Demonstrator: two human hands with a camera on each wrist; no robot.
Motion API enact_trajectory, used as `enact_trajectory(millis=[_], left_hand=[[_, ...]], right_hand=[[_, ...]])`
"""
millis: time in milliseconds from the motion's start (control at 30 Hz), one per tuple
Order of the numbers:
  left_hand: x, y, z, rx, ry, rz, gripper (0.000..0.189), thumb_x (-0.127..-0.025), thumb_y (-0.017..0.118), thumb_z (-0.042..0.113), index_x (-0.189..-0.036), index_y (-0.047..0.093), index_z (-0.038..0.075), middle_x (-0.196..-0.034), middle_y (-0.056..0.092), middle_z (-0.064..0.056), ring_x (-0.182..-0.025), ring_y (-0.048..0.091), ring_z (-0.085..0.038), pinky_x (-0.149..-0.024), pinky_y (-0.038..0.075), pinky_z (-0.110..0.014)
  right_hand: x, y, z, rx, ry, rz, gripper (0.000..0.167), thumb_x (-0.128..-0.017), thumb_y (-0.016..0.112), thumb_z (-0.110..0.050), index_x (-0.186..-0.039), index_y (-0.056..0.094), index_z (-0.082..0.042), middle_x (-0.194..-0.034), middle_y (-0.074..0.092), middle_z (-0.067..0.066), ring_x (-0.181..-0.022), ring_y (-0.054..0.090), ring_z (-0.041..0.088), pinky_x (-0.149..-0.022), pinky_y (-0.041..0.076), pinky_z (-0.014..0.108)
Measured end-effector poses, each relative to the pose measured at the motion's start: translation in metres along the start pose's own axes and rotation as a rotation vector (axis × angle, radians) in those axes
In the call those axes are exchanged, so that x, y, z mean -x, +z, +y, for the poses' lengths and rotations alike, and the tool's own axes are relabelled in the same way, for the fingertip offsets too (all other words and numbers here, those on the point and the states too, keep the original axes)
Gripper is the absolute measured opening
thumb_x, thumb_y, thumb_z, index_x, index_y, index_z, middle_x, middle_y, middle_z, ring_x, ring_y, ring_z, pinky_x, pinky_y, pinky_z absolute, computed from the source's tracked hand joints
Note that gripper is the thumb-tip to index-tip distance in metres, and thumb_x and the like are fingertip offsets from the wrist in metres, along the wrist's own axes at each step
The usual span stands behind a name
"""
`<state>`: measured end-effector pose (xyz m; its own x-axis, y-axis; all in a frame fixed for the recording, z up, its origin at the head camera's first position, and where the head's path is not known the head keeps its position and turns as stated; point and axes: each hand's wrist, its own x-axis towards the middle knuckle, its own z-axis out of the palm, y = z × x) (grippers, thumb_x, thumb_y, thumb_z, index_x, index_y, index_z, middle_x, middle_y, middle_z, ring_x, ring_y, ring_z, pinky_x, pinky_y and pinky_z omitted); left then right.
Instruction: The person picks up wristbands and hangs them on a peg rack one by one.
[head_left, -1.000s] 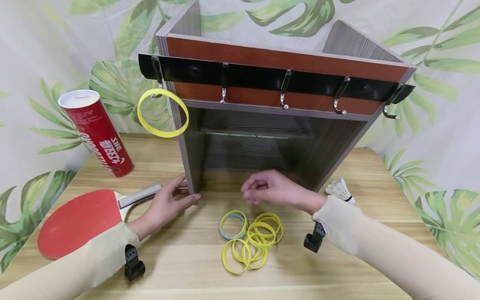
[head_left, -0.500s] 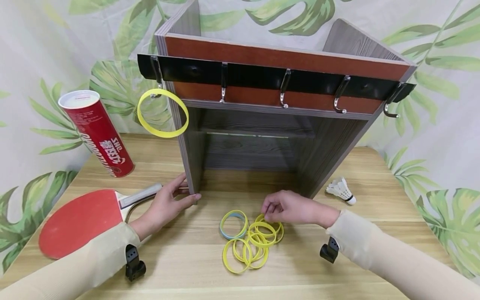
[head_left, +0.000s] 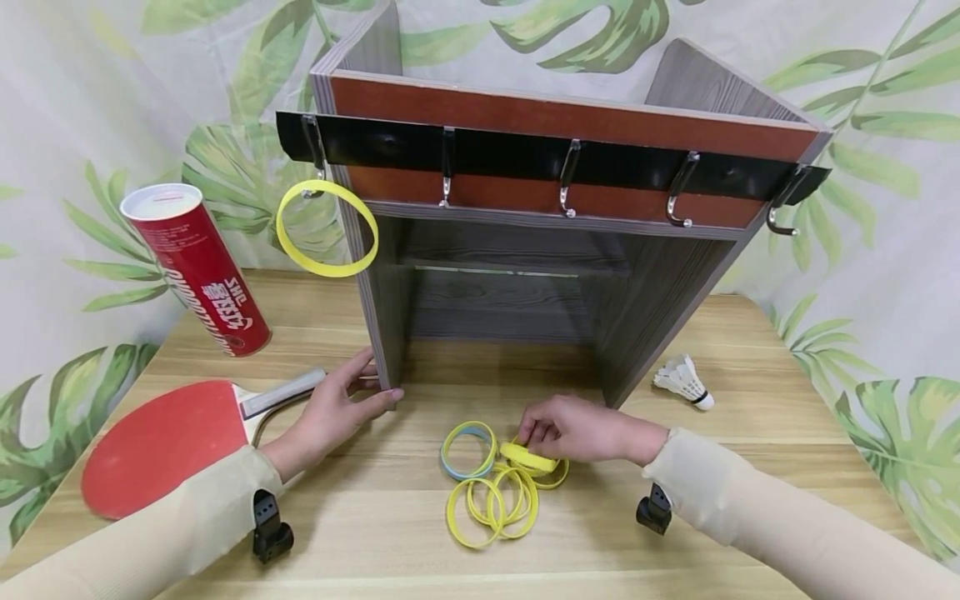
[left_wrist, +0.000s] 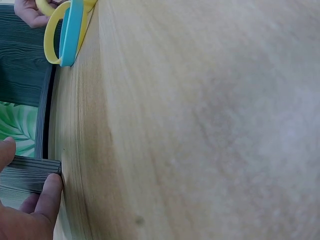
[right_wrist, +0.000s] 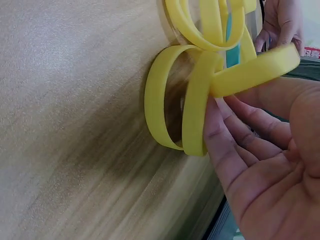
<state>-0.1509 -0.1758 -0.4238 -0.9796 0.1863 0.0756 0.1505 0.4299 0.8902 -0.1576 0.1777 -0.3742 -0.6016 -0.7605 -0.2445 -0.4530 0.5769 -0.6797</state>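
My left hand (head_left: pixel 330 412) grips the lower front edge of the grey wooden rack's left side panel (head_left: pixel 372 317), thumb in front; the left wrist view shows its fingers (left_wrist: pixel 49 197) on the panel end. My right hand (head_left: pixel 577 429) pinches a yellow silicone wristband (right_wrist: pixel 257 72), tilted up at the pile. More yellow wristbands (right_wrist: pixel 155 100) lie just under the fingertips, and several overlap on the table nearby. A blue wristband (left_wrist: pixel 71 32) lies against a yellow one at the pile's left. Another yellow wristband (head_left: pixel 327 270) hangs from the rack's leftmost hook.
A black rail with several metal hooks (head_left: pixel 567 200) runs across the rack's front. At left stand a red can (head_left: pixel 198 271) with a white lid and, in front of it, a red table tennis bat (head_left: pixel 168 446). A shuttlecock (head_left: pixel 684 383) lies right of the rack.
My right hand has come down and right from before the rack's opening to the wristband pile, and has tilted a yellow wristband up. The left hand stays on the side panel.
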Motion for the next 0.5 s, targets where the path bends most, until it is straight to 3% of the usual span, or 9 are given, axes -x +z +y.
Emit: enact_trajectory(millis=[333,500], left_hand=[[-0.0004,0.0003,-0.0006,-0.001,0.009,0.004,0.072,-0.098,0.075,0.016,-0.161,0.041,0.014,-0.136,0.069,-0.023,-0.124,0.067,-0.040,-0.094,0.052,-0.020],[-0.0001,0.0003,-0.0009,-0.005,0.005,0.005,0.072,-0.098,0.075,0.016,-0.161,0.041,0.014,-0.136,0.069,-0.023,-0.124,0.067,-0.040,-0.093,0.052,-0.019]], right_hand=[[0.0003,0.0032,0.0025,-0.044,0.029,-0.018,0.012,-0.095,0.073,-0.005,-0.107,0.072,-0.003,-0.094,0.076,0.003,-0.085,0.064,-0.002,-0.079,0.054,0.018],[0.0012,0.0013,0.0039,-0.101,0.008,-0.019,0.012,-0.096,0.072,-0.004,-0.108,0.072,0.001,-0.096,0.077,0.008,-0.087,0.066,-0.001,-0.080,0.056,0.018]])
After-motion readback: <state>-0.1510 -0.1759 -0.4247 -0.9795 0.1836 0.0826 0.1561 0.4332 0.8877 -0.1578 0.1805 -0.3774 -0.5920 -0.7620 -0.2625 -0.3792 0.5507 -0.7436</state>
